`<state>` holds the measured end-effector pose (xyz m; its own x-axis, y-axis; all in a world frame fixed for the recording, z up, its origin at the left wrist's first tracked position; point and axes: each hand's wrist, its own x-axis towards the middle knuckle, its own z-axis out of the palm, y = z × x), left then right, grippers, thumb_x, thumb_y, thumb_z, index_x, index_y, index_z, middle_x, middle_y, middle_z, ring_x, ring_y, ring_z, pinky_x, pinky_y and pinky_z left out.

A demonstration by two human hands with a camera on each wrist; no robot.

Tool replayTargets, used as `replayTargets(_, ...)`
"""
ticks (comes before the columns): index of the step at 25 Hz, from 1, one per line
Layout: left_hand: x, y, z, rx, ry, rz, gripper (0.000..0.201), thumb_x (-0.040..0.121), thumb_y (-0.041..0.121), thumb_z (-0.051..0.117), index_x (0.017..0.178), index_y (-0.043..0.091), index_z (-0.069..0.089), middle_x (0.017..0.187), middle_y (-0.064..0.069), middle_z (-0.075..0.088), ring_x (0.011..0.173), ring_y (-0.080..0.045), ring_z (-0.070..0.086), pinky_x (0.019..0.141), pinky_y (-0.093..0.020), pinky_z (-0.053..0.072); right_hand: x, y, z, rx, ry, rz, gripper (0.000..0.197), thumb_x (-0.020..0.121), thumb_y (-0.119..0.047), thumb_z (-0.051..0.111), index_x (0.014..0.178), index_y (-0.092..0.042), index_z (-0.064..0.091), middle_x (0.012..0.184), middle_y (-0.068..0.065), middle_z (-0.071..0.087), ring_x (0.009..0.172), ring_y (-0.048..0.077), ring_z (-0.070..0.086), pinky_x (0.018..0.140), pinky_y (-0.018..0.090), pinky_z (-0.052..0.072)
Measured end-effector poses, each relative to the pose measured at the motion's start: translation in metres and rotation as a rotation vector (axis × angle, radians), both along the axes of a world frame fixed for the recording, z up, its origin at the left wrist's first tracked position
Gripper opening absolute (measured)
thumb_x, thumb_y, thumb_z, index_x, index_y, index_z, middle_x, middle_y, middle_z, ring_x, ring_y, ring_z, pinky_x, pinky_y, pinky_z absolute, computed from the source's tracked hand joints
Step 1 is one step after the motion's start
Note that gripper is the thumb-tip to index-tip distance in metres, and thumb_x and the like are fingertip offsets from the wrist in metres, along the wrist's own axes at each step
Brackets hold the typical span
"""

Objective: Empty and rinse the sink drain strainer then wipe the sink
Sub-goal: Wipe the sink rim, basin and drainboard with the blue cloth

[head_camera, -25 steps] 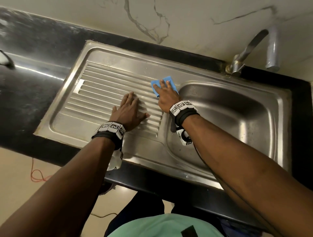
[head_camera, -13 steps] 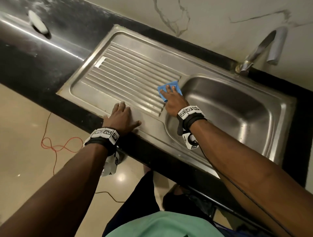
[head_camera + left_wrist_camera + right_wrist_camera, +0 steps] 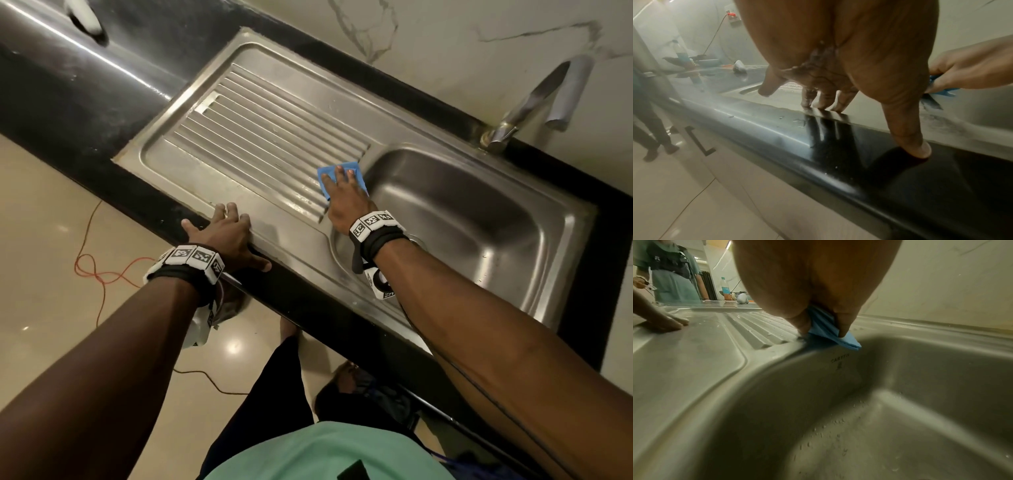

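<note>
- Left hand (image 3: 226,236) lies flat with its fingers spread, holding nothing, braced on the front lip of the sink (image 3: 291,240) where steel meets the black countertop (image 3: 85,113); we use it as the anchor and keep it off the wet ribs.
- Drainboard (image 3: 267,137): we judge the wiping step is in hand; best done with strokes along the ribs toward the basin so water runs in, not across the grooves.
- Right hand (image 3: 346,198) presses the blue cloth (image 3: 323,176) flat under extended fingers, on the strip between the rib ends and the basin (image 3: 479,222); one corner overhangs the basin edge. We keep the palm load even and refold when the cloth is soaked.
- Drain strainer: not visible in any view, so we cannot tell where it is or whether it is emptied.
- Faucet (image 3: 534,102) sits at the back right corner, no water running.
- Left wrist view alone shows the thumb (image 3: 908,129) on the black stone and droplets on the lip.
- Right wrist view alone shows the cloth is folded, and droplets on the basin floor still to wipe.
</note>
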<state>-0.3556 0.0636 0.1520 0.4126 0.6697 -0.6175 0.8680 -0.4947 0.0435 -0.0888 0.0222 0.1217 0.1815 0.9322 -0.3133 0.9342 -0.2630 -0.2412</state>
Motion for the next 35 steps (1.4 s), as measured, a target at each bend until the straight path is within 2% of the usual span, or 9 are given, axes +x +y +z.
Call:
replayTargets(6,0.006,0.000,0.003,-0.023,0.062,0.008,0.122,0.073,0.079,0.071,0.164,0.018,0.018,0.174,-0.011,-0.006,0.160,-0.037,-0.007,0.109,-0.086,0.000,0.033,0.057,0.011,-0.013,-0.060,0.011,0.065,0.094,-0.007,0.050,0.154,-0.017,0.026,0.163,0.015,0.013,0.148,0.039,0.014,0.117,0.047,0.028)
replayTargets(13,0.014,0.003,0.010,-0.052,0.070,0.012,0.123,0.074,0.074,0.076,0.162,0.010,0.019,0.173,-0.018,-0.005,0.160,-0.038,-0.007,0.109,-0.084,-0.005,0.053,0.098,0.006,-0.023,-0.024,-0.053,0.068,0.094,-0.004,0.045,0.156,-0.021,0.024,0.165,0.013,0.010,0.150,0.037,0.011,0.119,0.048,0.025)
replayTargets(17,0.013,0.001,0.012,-0.054,0.068,0.017,0.124,0.075,0.073,0.076,0.163,0.010,0.017,0.173,-0.017,-0.006,0.160,-0.038,-0.008,0.110,-0.083,-0.004,0.045,0.086,0.000,0.019,-0.031,-0.062,0.068,0.094,-0.005,0.047,0.155,-0.021,0.024,0.165,0.011,0.009,0.151,0.037,0.008,0.119,0.049,0.025)
replayTargets(22,0.013,0.001,0.011,-0.067,0.052,0.024,0.123,0.074,0.072,0.077,0.162,0.009,0.018,0.173,-0.018,-0.007,0.159,-0.038,-0.009,0.111,-0.083,-0.004,0.031,0.061,-0.010,0.037,-0.070,-0.046,0.072,0.092,-0.005,0.053,0.155,-0.022,0.023,0.165,0.010,0.010,0.151,0.036,0.008,0.116,0.050,0.032)
replayTargets(27,0.010,0.001,0.010,-0.091,0.045,0.034,0.125,0.076,0.071,0.076,0.164,0.010,0.012,0.172,-0.016,-0.011,0.159,-0.037,-0.012,0.110,-0.084,-0.005,0.031,0.083,0.010,-0.018,-0.019,-0.027,0.066,0.095,-0.005,0.046,0.155,-0.020,0.025,0.165,0.012,0.009,0.150,0.038,0.009,0.119,0.052,0.025)
replayTargets(35,0.012,0.004,0.010,-0.091,0.060,0.020,0.125,0.073,0.070,0.079,0.162,0.008,0.017,0.172,-0.019,-0.007,0.159,-0.039,-0.009,0.111,-0.085,-0.001,-0.025,0.041,0.002,0.030,-0.035,0.072,0.068,0.093,-0.007,0.047,0.155,-0.021,0.024,0.166,0.009,0.006,0.152,0.036,0.002,0.112,0.054,0.033)
